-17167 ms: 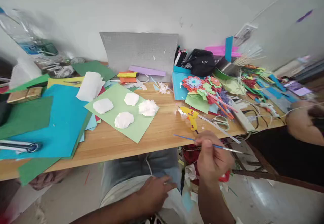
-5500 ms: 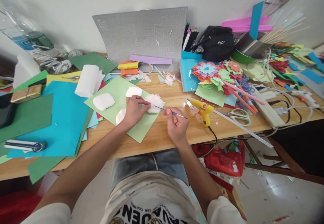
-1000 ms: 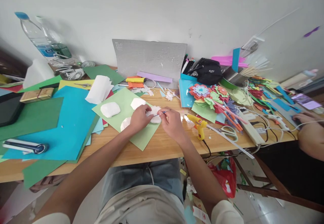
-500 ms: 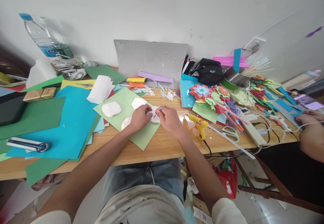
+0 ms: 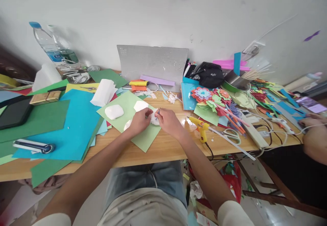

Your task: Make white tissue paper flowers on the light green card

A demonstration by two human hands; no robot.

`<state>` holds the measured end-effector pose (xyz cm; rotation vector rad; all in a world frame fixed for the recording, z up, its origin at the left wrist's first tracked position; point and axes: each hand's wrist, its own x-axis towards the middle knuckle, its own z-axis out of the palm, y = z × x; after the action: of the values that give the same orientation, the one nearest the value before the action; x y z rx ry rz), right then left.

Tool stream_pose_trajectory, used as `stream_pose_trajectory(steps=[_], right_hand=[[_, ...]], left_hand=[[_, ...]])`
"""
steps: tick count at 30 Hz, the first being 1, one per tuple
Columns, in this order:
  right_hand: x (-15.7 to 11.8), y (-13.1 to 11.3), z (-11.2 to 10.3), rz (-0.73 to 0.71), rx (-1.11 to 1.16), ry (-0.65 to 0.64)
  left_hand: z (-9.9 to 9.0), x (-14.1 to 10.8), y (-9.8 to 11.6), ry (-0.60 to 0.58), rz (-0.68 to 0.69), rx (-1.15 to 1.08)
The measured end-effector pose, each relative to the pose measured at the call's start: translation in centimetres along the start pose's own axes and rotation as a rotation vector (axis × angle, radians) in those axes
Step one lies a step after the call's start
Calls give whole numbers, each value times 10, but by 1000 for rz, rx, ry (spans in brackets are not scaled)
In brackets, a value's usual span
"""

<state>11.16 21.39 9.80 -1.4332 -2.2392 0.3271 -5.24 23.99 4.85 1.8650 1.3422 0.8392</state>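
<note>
A light green paper sheet (image 5: 146,140) lies at an angle on the table under both hands. My left hand (image 5: 141,121) is closed, its fingertips pinched at the edge of a crumpled white paper piece (image 5: 154,118). From the other side, my right hand (image 5: 167,121) grips a thin dark blue stick, its tip against that piece; most of the stick is hidden by the fingers. Other white pieces rest on the sheet: one rounded piece (image 5: 114,112) at left, another piece (image 5: 140,105) behind my left hand, and a third partly covered by it.
To the right are a yellow glue gun (image 5: 201,129), scissors (image 5: 232,135) and paper flowers (image 5: 204,94). Blue paper (image 5: 76,124) and a stapler (image 5: 34,146) lie left. A grey cutting mat (image 5: 153,62) leans on the wall. Another person's arm (image 5: 315,137) is at far right.
The camera view has shifted slightly. My right hand has turned a little, and less of the blue stick shows. My left hand stays by the white paper piece.
</note>
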Motion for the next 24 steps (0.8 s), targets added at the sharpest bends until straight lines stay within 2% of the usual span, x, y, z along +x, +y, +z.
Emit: stream_pose_trajectory(steps=[3,8,11,16,24], right_hand=[[0,2,3,11,55,20],[-4,16,15,98,185,136],[-14,24,24,130,229,169],[-30,28,31,200,292,369],[-41,20,27,179,357,477]], left_hand=[[-3,-4,0,-44,52,35],[-5,-6,-3,-100,89,31],[-2,-7,-3,-76,85,102],[2,-10,3,-52,129,247],[2,-12,1,-34,148,257]])
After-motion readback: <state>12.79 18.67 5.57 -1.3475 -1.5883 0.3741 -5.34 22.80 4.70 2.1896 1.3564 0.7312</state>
